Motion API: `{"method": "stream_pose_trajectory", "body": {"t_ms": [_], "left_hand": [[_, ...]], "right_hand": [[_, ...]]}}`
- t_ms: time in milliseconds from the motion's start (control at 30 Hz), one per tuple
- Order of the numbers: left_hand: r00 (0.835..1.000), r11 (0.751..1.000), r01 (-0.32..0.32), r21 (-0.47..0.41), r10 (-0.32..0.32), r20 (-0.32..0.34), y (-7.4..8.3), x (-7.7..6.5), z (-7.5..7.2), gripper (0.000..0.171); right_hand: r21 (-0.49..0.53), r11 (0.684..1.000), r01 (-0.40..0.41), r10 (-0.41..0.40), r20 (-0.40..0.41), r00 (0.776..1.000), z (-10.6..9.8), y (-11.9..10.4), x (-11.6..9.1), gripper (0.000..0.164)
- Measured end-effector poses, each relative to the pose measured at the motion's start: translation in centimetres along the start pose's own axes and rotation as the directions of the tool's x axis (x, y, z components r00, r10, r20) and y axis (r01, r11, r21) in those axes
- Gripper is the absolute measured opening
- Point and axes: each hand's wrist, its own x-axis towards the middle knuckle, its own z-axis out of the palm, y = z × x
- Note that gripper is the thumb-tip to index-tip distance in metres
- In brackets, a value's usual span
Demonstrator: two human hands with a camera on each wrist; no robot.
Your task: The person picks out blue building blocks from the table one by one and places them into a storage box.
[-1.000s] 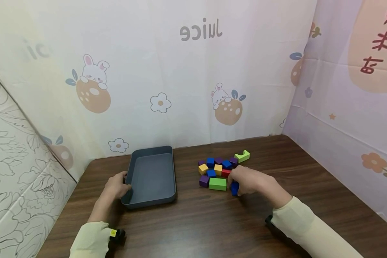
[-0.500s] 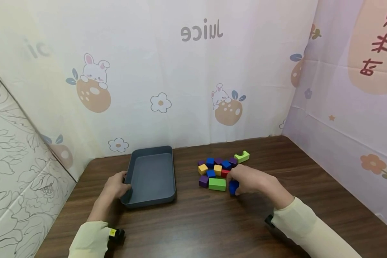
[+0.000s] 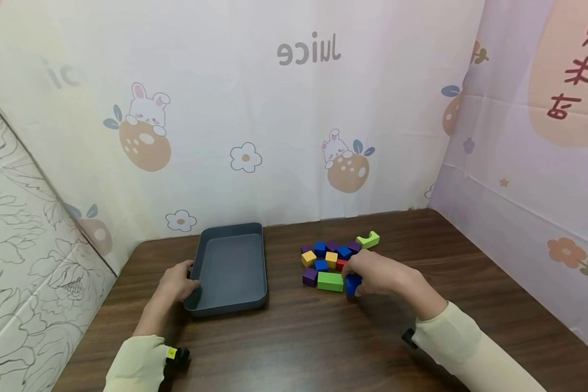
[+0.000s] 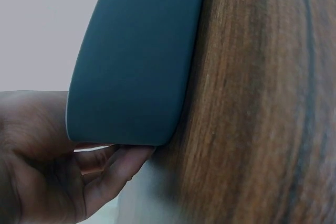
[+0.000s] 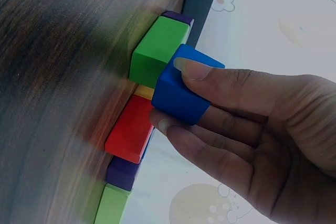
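My left hand (image 3: 177, 282) grips the left side wall of a dark grey rectangular tray (image 3: 232, 267), thumb over the rim. The left wrist view shows its fingers against the tray's outer wall (image 4: 131, 61). My right hand (image 3: 381, 274) pinches a blue toy block (image 5: 178, 90) between thumb and fingers; in the right wrist view the block is tilted. Close beside it lies a green rectangular block (image 3: 330, 281). A red block (image 5: 131, 129) sits just behind my right fingers, partly hidden in the head view.
Several more blocks cluster on the brown wooden table (image 3: 284, 348): purple (image 3: 310, 276), yellow (image 3: 308, 258) and blue (image 3: 320, 249). A light green block with a curved notch (image 3: 368, 239) lies at the back right. A patterned curtain (image 3: 284, 136) rises behind the table.
My right hand has shifted slightly left with the blue block, bringing it closer to the green block. My left hand and the tray look unmoved.
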Motion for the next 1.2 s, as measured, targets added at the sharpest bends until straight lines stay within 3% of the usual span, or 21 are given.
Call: {"method": "stream_pose_trajectory", "body": {"t_ms": [300,1200], "left_hand": [[1.000,1.000,0.004,-0.007,-0.004,-0.007,0.0,0.0,0.0,0.060],[1.000,1.000,0.022,0.003,-0.022,-0.010,-0.1,0.1,0.2,0.062]], "right_hand": [[0.013,1.000,-0.014,0.015,-0.028,0.999,0.1,0.0,0.1,0.033],[-0.036,0.998,0.059,-0.062,-0.077,0.995,0.1,-1.0,0.8,0.037]]}}
